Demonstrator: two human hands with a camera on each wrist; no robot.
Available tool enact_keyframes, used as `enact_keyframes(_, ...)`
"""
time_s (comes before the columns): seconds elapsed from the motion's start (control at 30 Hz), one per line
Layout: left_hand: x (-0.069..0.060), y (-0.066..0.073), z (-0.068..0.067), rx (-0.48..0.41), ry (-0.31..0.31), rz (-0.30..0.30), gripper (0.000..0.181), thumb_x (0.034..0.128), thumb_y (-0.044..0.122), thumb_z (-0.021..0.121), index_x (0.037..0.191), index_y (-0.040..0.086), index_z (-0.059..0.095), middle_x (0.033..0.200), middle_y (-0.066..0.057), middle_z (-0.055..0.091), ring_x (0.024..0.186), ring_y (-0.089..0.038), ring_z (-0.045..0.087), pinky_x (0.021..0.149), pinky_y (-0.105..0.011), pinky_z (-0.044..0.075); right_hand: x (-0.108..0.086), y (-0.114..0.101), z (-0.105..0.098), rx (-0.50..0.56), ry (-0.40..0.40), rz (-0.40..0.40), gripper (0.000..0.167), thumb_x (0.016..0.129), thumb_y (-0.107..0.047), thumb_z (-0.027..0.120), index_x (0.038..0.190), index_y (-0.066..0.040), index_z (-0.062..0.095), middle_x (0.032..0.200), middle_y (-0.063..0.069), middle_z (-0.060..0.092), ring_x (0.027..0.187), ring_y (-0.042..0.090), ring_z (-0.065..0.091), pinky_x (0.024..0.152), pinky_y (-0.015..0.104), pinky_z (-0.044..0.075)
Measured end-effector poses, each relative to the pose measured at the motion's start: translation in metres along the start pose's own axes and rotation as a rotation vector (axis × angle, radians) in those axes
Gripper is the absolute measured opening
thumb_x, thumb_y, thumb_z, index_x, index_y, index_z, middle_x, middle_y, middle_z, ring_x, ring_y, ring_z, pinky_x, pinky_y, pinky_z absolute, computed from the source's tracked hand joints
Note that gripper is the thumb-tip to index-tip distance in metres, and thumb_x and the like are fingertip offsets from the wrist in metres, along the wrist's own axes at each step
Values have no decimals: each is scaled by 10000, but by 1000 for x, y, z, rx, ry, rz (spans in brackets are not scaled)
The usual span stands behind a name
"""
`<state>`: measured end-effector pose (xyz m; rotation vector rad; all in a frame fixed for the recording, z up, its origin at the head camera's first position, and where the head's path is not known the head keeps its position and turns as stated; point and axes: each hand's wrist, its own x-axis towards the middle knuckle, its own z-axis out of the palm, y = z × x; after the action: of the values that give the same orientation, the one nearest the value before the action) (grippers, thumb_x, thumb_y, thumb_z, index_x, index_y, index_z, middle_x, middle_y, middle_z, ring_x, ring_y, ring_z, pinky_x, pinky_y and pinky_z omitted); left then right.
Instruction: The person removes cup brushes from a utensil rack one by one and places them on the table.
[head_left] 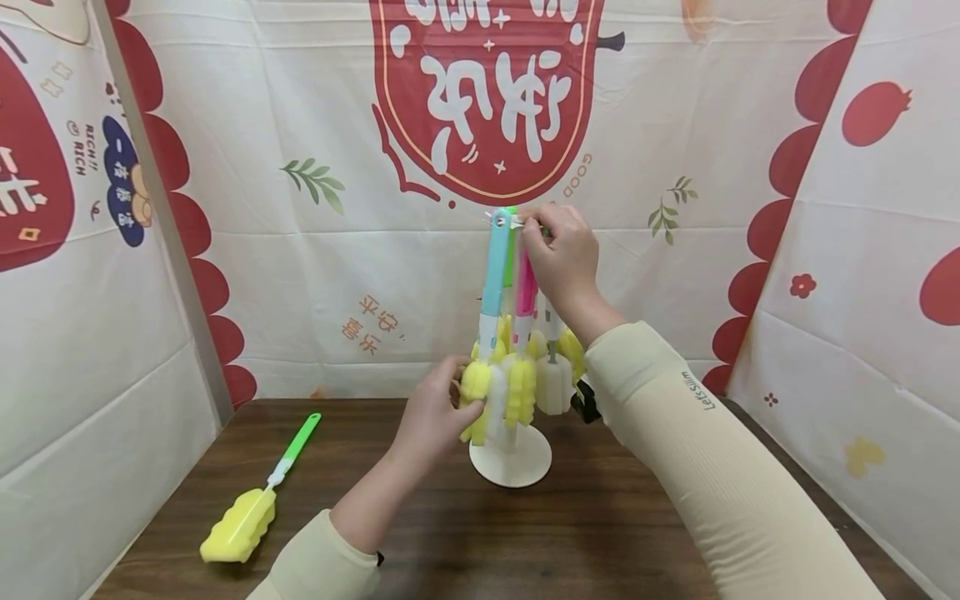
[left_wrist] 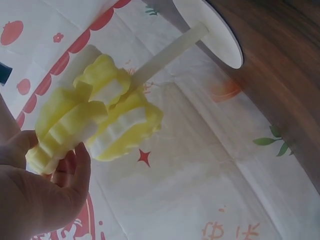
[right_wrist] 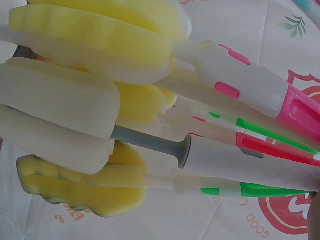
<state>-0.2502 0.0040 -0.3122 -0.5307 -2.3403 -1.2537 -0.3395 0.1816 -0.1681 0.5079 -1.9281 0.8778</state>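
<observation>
A white stand [head_left: 517, 471] with a round base holds several sponge bottle brushes hanging by their handle ends, sponges down. My left hand [head_left: 431, 412] grips the yellow sponge of the blue-handled brush [head_left: 493, 271], thumb in front; the left wrist view shows fingers curled round the yellow sponge [left_wrist: 67, 127]. At the top of the stand, my right hand [head_left: 566, 254] pinches a white hook; its fingertips are partly hidden. Just beside it hang a pink-handled brush [head_left: 527, 287] and, in the right wrist view, a white-handled brush with a grey stem [right_wrist: 220, 155].
A green-handled brush [head_left: 292, 450] with a yellow sponge lies on the dark wooden table [head_left: 420, 542] at the left. A printed white cloth [head_left: 315, 275] hangs behind and along both sides. A small black object [head_left: 585, 402] shows beside the right sleeve.
</observation>
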Motion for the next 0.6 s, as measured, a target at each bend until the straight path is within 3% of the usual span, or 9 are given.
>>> enact_keyframes(0.3,-4,0,-13,-1,8,-8,426,814,44,739,1199,94,563,957,-36,623,776,-184,571,636,-280,522,0,-1,1,-16,6,5,340,975,-323,473,993,-98,727,950,20,673,891,141,537,672,291,523)
enact_keyframes(0.6,-10,-2,-25,68,23,-21,448,781,48,781,1179,87,581,941,-13,610,777,-191,557,670,-307,494,0,-1,0,-9,17,-11,330,973,-319,481,994,-101,727,947,16,683,899,165,542,683,298,506)
